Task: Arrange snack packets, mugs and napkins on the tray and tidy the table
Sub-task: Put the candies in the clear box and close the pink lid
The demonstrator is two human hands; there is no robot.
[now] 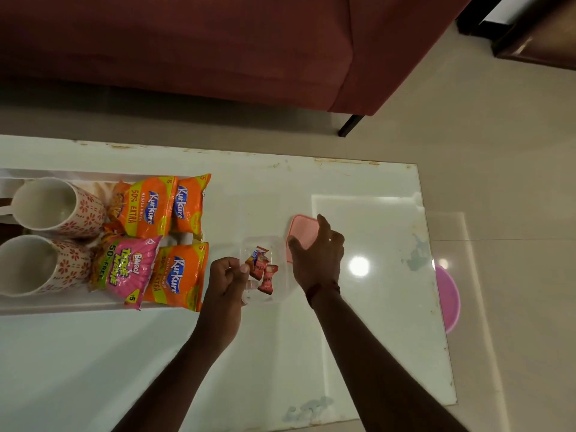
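Note:
A white tray (93, 308) at the left of the table holds two floral mugs (59, 207) (40, 265) lying on their sides, three orange Kurkure packets (146, 207) and a pink Bingo packet (127, 271). To its right sits a clear plastic box (277, 294) with several red wrapped candies (263, 271) inside. My left hand (226, 280) pinches the box's near left wall, fingers curled. My right hand (318, 254) hovers with fingers spread over a pink lid (300, 227) just behind the box. No napkins are clearly visible.
The white glass table (374, 338) ends at the right, where a pink round object (448, 297) sits on the floor below. A maroon sofa (187, 42) stands beyond the table's far edge.

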